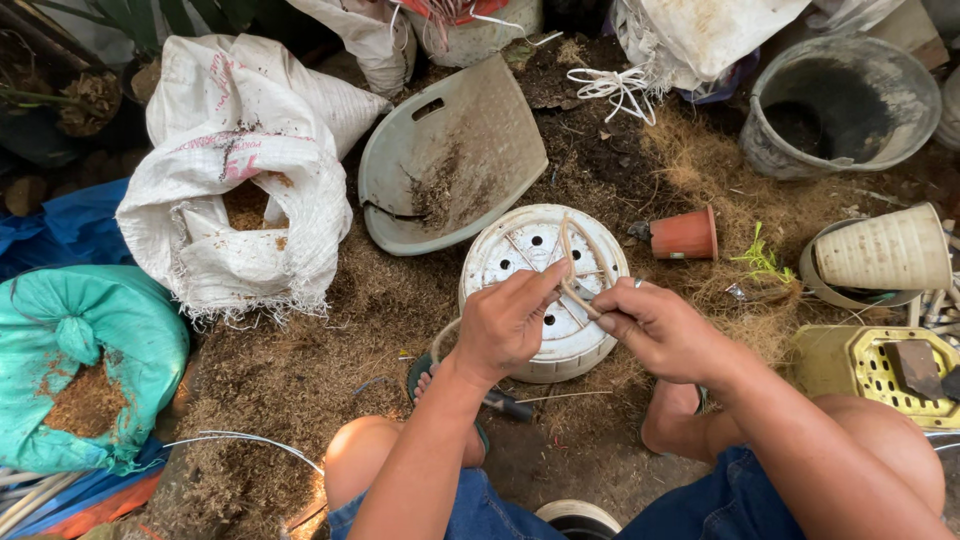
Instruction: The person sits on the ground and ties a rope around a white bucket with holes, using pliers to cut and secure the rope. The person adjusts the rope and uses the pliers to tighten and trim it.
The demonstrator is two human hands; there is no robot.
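Observation:
An upturned white plastic pot with holes in its base stands on the ground between my knees. A thin tan cord loops up over the pot's base and runs down to my fingers. My left hand pinches the cord over the near side of the pot. Just to its right, my right hand grips the same cord between thumb and fingers. A further stretch of cord curves down to the left of the pot, below my left wrist.
A grey plastic scoop tray with soil lies behind the pot. An open white sack and a green sack of husk sit left. A small terracotta pot, grey bucket, cream pot and yellow basket are right.

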